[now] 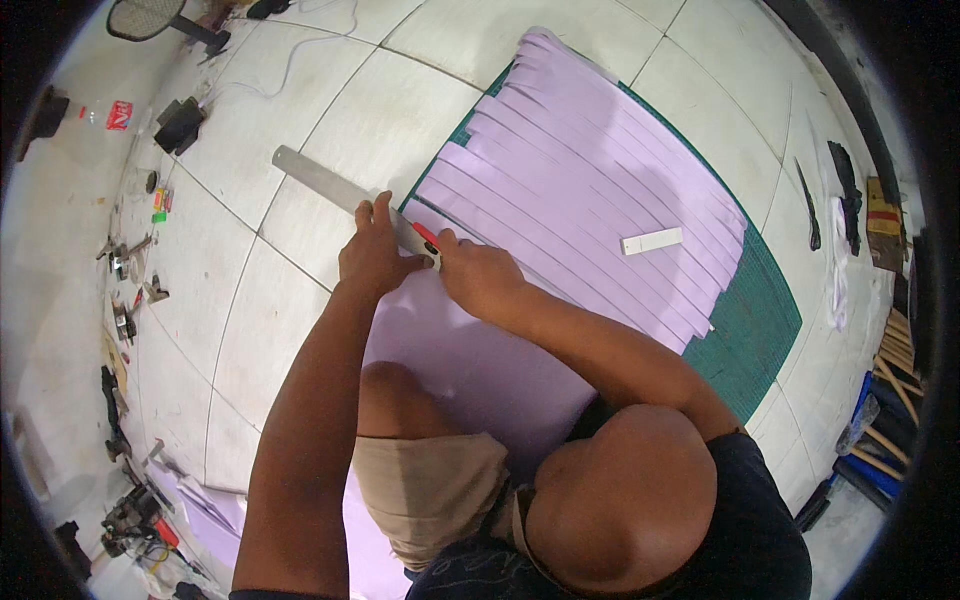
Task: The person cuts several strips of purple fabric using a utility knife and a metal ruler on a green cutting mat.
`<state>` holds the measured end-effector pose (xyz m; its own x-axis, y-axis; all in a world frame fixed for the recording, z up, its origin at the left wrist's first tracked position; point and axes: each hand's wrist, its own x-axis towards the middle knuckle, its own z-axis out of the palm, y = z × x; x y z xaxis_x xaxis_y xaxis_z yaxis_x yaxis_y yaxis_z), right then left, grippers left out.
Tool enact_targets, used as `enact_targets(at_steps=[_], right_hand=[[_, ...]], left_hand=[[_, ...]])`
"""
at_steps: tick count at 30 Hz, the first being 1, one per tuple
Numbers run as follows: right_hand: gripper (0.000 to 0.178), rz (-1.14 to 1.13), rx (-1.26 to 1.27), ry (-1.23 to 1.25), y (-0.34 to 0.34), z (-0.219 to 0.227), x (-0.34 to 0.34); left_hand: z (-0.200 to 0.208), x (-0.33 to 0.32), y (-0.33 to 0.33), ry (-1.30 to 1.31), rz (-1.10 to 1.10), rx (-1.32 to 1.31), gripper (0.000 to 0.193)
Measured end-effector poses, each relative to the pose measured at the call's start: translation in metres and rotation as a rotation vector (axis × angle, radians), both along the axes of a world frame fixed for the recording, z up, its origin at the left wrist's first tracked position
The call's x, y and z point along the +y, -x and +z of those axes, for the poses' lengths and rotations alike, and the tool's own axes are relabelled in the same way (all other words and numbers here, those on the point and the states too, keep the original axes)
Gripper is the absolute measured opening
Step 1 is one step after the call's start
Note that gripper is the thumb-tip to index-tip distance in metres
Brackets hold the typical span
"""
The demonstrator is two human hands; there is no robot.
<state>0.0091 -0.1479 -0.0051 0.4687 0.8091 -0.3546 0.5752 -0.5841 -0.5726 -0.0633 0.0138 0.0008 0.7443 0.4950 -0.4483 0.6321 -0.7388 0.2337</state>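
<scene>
A long metal ruler lies slantwise over a lilac sheet, its far left end reaching onto the floor tiles. My left hand presses down on the ruler, thumb and fingers spread. Against the ruler's edge, my right hand grips a red utility knife; its blade is too small to make out. Just beyond my hands, many lilac strips lie side by side on a green cutting mat. A small white rectangular piece rests on the strips.
Pale floor tiles surround the mat. Small tools and parts line the left wall, with a power tool at lower left. A racket-shaped object is at top left. Wooden sticks and a black knife-like tool lie at right.
</scene>
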Motion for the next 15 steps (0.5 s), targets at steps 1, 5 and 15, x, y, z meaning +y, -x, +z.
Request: enact_targets(at_steps=[1,5,15], right_hand=[[0.021,0.002,-0.012,0.0,0.0,-0.004,0.0],[0.018,0.005,-0.058,-0.026,0.001,-0.008,-0.001],[0.02,0.073,0.038,0.086,-0.017,0.02,0.005]], left_hand=[[0.002,-0.001,-0.002,0.007,0.001,0.001,0.117],[0.005,-0.003,-0.003,0.044,0.04,0.002,0.114],[0.001,0.001,-0.001,-0.046,-0.116,0.076,0.089]])
